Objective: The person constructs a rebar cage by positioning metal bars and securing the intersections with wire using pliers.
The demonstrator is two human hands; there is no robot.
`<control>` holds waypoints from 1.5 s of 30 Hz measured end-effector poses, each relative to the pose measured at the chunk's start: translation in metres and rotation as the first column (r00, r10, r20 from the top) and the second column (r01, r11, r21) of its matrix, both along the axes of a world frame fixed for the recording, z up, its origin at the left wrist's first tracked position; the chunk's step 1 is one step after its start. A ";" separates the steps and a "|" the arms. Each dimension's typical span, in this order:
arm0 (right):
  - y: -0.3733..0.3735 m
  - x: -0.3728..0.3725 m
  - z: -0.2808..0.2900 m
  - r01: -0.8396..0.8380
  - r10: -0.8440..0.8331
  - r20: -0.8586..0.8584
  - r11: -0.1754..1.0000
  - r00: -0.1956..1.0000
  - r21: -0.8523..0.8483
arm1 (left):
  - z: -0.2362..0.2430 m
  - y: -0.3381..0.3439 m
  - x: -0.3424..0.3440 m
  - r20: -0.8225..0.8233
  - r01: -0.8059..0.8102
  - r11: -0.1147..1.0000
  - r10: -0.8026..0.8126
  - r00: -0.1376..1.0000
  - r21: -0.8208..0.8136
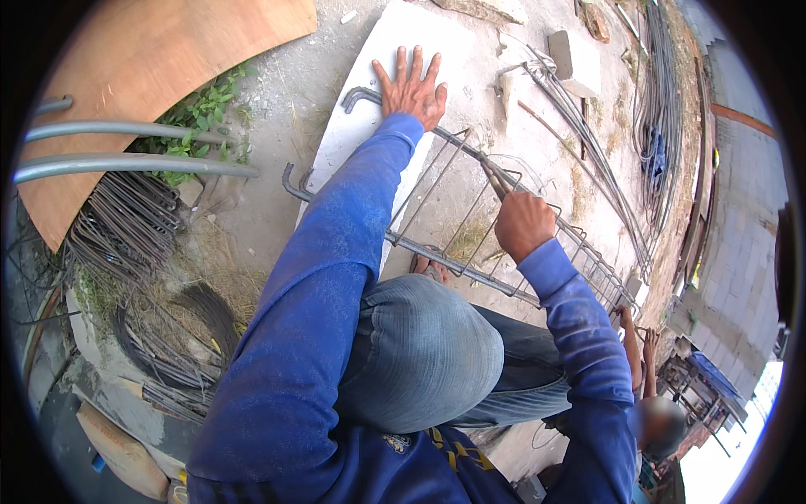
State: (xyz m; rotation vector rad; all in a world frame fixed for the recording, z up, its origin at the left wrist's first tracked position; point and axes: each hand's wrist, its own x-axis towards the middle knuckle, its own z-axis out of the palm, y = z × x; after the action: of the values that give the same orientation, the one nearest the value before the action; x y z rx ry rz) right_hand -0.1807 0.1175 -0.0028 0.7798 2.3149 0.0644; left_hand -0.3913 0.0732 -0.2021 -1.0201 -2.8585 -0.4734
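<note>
"Pale ground (pixel 290 101) spans the upper middle of the frame, bordered by a plywood sheet (pixel 180 50) at upper left and bundled rods (pixel 659 126) at upper right. Where is the steel cage (pixel 491 281)?"

"It runs diagonally from upper centre toward lower right; its hooked bar ends, left of centre, overlie a white board (pixel 432 29)."

"How is each hand disposed?"

"Left hand (pixel 411 91), upper centre: flattened, fingers spread, palm down over the board and the cage's upper bar, grasping nothing visibly. Right hand (pixel 526 223), right of centre: clenched around the handles of pincers (pixel 499 181), whose head lies at the upper bar; exact contact cannot be told."

"What edges and open room surround them?"

"Beyond the left fingertips, the board continues to the top edge; on its left, ground reaches the plywood's curved margin. Crossbars flank the right hand, and a denim-covered knee (pixel 424 349) occupies lower centre. Another person's hands (pixel 648 338) appear at lower right, near the cage's far end."
</note>
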 end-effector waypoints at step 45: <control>0.085 0.523 0.417 -0.538 -0.979 0.056 -0.154 0.195 -0.829 | 0.620 0.109 0.440 0.679 0.109 0.687 -0.658 -0.325 0.718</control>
State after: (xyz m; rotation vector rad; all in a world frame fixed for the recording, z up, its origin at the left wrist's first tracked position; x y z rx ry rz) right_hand 0.3426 0.2023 0.4143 0.5737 1.4667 -3.0733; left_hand 0.0483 0.1826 0.4184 -2.3478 -2.3819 -3.1208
